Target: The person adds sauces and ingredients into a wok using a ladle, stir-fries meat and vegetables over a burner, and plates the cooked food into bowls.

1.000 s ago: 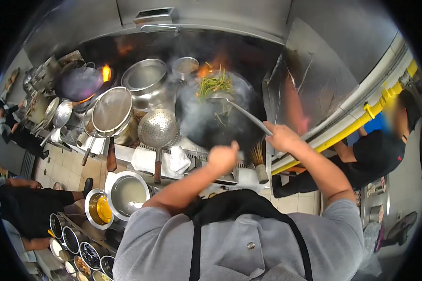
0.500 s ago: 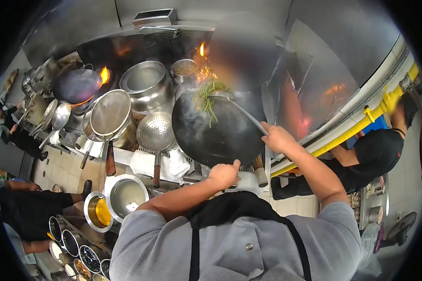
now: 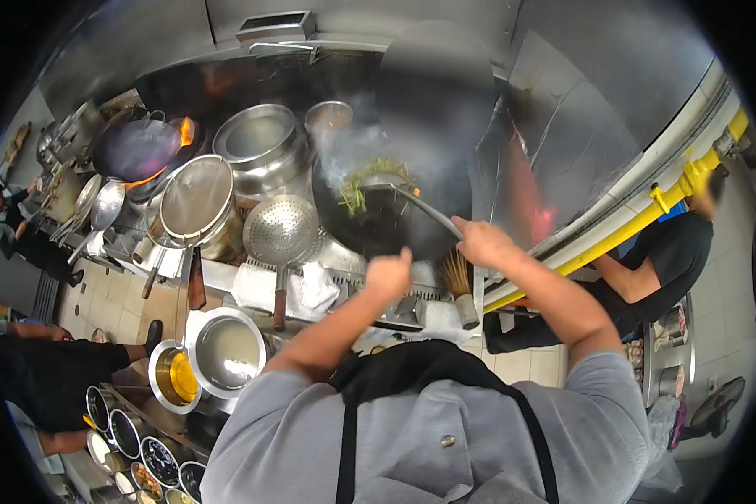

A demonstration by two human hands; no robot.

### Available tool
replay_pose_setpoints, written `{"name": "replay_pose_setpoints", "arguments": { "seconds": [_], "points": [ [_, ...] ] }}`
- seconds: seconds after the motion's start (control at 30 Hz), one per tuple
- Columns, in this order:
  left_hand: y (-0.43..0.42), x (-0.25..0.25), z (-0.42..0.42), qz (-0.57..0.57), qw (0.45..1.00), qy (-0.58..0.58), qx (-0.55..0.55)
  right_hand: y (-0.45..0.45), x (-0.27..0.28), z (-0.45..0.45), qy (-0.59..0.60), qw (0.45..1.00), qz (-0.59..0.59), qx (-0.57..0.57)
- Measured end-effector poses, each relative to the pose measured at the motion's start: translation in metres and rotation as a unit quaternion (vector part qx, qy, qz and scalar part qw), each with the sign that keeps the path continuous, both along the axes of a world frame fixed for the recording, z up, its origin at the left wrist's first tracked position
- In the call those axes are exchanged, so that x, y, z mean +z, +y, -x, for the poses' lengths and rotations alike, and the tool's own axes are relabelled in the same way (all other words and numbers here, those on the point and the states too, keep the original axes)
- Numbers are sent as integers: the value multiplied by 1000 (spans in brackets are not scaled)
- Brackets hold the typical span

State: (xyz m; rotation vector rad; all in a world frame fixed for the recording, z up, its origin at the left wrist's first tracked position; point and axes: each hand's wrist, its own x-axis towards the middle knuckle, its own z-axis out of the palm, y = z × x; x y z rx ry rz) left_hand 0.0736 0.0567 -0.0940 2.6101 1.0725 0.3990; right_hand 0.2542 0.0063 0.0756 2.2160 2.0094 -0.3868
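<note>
My left hand (image 3: pixel 389 275) is closed at the near edge of a black wok (image 3: pixel 353 231), thumb up, gripping its handle, which the fingers mostly hide. My right hand (image 3: pixel 485 242) is wrapped round the long handle of a metal ladle (image 3: pixel 433 212). The ladle's bowl lies inside the wok, among long green vegetable pieces (image 3: pixel 353 200). Smoke rises from the wok's left side, and its far side is hidden by a blurred patch.
Left of the wok are a perforated skimmer (image 3: pixel 280 231), a mesh strainer (image 3: pixel 196 197) and a large pot (image 3: pixel 256 139). A second wok (image 3: pixel 136 151) has flame beside it. A bamboo brush (image 3: pixel 457 281) stands near my right hand. Another person (image 3: pixel 664 256) is at right.
The wok and my left hand have moved forward, away from me. The vegetables have dropped and spread around the ladle's bowl. The flames and sparks behind the wok are gone.
</note>
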Motion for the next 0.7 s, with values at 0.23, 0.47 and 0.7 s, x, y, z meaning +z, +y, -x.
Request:
{"name": "replay_pose_setpoints", "arguments": {
  "seconds": [0.23, 0.47, 0.7],
  "points": [
    [22, 32, 6, 6, 999, 44, -18, -35, 6, -29, 45, 996, -43, 67],
    [29, 51, 6, 35, 999, 14, -38, -37, -4, -15, 9, 998, 21, 55],
    [-49, 22, 12, -12, 998, 35, -59, -9, -8, -7, 17, 997, -63, -28]
  ]
}}
